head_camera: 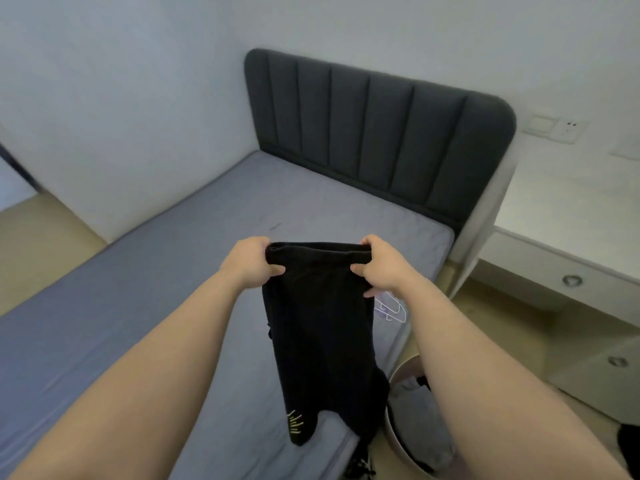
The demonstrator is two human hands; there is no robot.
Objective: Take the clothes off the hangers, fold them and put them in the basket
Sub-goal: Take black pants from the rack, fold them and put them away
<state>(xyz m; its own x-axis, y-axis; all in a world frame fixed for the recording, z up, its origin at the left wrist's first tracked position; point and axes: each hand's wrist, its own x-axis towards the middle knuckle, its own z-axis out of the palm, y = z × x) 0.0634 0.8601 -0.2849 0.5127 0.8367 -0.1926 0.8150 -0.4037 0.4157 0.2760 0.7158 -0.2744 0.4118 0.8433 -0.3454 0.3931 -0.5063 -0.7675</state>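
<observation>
A black garment [320, 334] with small yellow marks near its lower hem hangs in the air over the bed. My left hand [251, 261] grips its top left corner and my right hand [381, 265] grips its top right corner, stretching the upper edge flat between them. Its lower end touches the mattress near the front edge. White hangers [393, 308] lie on the bed just behind the garment, partly hidden by my right hand. The round white basket [398, 441] stands on the floor beside the bed, with grey cloth [415, 410] inside.
The bed [173, 289] has a bare blue-grey sheet and a dark padded headboard [374, 133] against the wall. A white desk with drawers [571, 282] stands to the right. Dark laces or cloth [362, 467] dangle at the bed's front corner.
</observation>
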